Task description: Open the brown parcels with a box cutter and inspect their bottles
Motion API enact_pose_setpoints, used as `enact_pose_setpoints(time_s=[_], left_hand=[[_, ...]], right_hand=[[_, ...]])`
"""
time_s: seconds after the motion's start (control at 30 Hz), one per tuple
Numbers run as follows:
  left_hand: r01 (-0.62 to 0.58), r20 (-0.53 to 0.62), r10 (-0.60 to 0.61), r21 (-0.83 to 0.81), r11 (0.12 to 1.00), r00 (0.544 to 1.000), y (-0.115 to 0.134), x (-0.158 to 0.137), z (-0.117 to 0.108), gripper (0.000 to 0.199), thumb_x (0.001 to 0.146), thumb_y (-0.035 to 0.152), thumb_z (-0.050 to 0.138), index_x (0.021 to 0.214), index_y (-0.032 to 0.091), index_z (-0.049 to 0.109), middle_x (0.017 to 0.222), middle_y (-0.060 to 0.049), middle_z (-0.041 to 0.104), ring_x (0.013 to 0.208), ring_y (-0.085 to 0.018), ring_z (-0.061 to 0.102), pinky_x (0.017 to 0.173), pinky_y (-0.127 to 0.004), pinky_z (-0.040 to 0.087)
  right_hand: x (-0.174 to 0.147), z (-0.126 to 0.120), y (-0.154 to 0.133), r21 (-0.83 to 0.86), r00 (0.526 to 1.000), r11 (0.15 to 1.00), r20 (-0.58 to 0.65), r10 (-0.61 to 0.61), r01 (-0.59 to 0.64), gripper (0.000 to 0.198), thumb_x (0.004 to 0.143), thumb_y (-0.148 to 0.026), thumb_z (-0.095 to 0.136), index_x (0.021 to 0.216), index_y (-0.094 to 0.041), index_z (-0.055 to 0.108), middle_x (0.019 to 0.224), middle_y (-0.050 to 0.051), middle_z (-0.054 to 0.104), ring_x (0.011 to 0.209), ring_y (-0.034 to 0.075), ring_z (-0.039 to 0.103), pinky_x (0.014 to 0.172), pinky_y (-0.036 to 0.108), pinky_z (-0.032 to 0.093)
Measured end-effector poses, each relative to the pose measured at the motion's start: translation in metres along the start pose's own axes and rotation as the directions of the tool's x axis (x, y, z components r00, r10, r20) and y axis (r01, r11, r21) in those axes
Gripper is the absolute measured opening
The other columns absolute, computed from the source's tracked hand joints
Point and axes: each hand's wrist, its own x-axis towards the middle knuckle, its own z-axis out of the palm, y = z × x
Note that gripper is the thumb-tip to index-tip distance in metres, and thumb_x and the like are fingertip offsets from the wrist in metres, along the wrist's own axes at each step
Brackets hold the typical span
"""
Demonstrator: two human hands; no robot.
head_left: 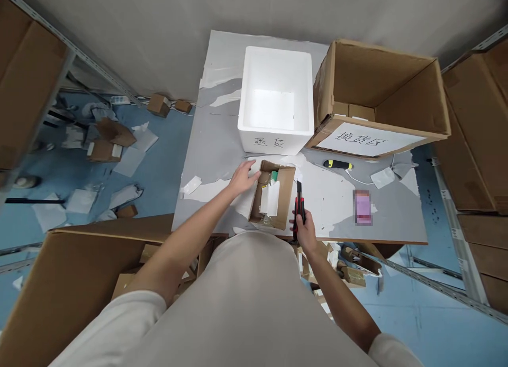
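Gripping the red-and-black cutter (299,204) in my right hand (306,230), I hold my left hand (243,180) loosely spread at the opened carton (286,193) between them on the table (397,213), slitting seemingly done, so unpacking probably calls for freeing my right.

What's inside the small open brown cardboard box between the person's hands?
The small open brown cardboard box holds flat white paper-like pieces, a small green item and what looks like clear plastic. Anything beneath them is covered.

Right hand (307,232) grips a utility knife (299,204) beside a carton (285,200).
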Motion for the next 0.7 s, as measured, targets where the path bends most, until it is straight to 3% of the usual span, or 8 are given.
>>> enact_pose_setpoints(time_s=[0.07, 0.13, 0.27, 0.37, 0.5, 0.7], left_hand=[[-0.067, 0.064, 0.063, 0.056, 0.996, 0.996, 0.007, 0.028, 0.001, 0.061, 0.084, 0.037, 0.053, 0.140, 0.016, 0.042, 0.145, -0.014, 0.042, 0.113, -0.023, 0.057, 0.099, -0.038, 0.045], [-0.087, 0.132, 0.078, 0.068, 0.994, 0.988, 0.010, 0.045, 0.005, 0.054, 0.084, 0.029, 0.051, 0.136, 0.015, 0.048, 0.141, -0.012, 0.048, 0.113, -0.022, 0.058, 0.102, -0.037, 0.043], [0.007, 0.094, -0.009, 0.021, 1.000, 0.996, 0.007, 0.044, 0.011, 0.041, 0.083, 0.023, 0.047, 0.121, 0.015, 0.061, 0.117, -0.008, 0.066, 0.098, -0.021, 0.064, 0.096, -0.034, 0.046], [0.133, -0.039, -0.133, -0.012, 0.991, 0.990, -0.004, 0.024, 0.003, 0.034, 0.081, 0.024, 0.051, 0.112, 0.019, 0.063, 0.109, -0.006, 0.069, 0.088, -0.020, 0.066, 0.089, -0.033, 0.049], [0.284, -0.179, -0.289, -0.054, 0.957, 0.940, -0.024, -0.019, -0.010, 0.022, 0.079, 0.032, 0.054, 0.094, 0.019, 0.063, 0.092, -0.005, 0.070, 0.079, -0.018, 0.066, 0.078, -0.031, 0.050], [0.331, -0.111, -0.352, -0.174, 0.928, 0.929, -0.039, -0.095, 0.006, 0.022, 0.079, 0.042, 0.052, 0.076, 0.021, 0.053, 0.069, 0.000, 0.064, 0.064, -0.016, 0.063, 0.065, -0.027, 0.047]], right_hand=[[-0.017, 0.000, 0.010, 0.100, 0.991, 0.986, 0.033, 0.129, -0.131, 0.051, 0.079, -0.060, 0.056, 0.115, -0.026, 0.045, 0.116, 0.007, 0.060, 0.076, 0.017, 0.067, 0.055, 0.030, 0.054], [-0.026, 0.005, 0.016, 0.218, 0.972, 0.948, 0.089, 0.216, -0.231, 0.053, 0.079, -0.061, 0.056, 0.118, -0.028, 0.043, 0.106, 0.006, 0.065, 0.074, 0.018, 0.068, 0.057, 0.034, 0.056], [-0.024, 0.015, 0.017, 0.375, 0.972, 0.897, 0.068, 0.226, -0.235, 0.058, 0.077, -0.062, 0.058, 0.122, -0.028, 0.040, 0.095, 0.004, 0.068, 0.075, 0.020, 0.068, 0.061, 0.037, 0.058], [-0.012, 0.016, 0.013, 0.396, 0.984, 0.906, -0.030, 0.178, -0.152, 0.056, 0.074, -0.061, 0.061, 0.115, -0.028, 0.042, 0.105, 0.004, 0.066, 0.076, 0.018, 0.068, 0.064, 0.036, 0.058], [0.014, 0.005, 0.006, 0.325, 0.993, 0.946, -0.116, 0.032, 0.007, 0.052, 0.076, -0.059, 0.058, 0.114, -0.027, 0.043, 0.121, 0.005, 0.059, 0.083, 0.016, 0.068, 0.072, 0.034, 0.057], [0.069, -0.010, -0.009, 0.087, 0.962, 0.969, -0.169, -0.215, 0.232, 0.047, 0.079, -0.054, 0.053, 0.113, -0.022, 0.049, 0.111, 0.006, 0.063, 0.093, 0.015, 0.062, 0.080, 0.031, 0.052]])
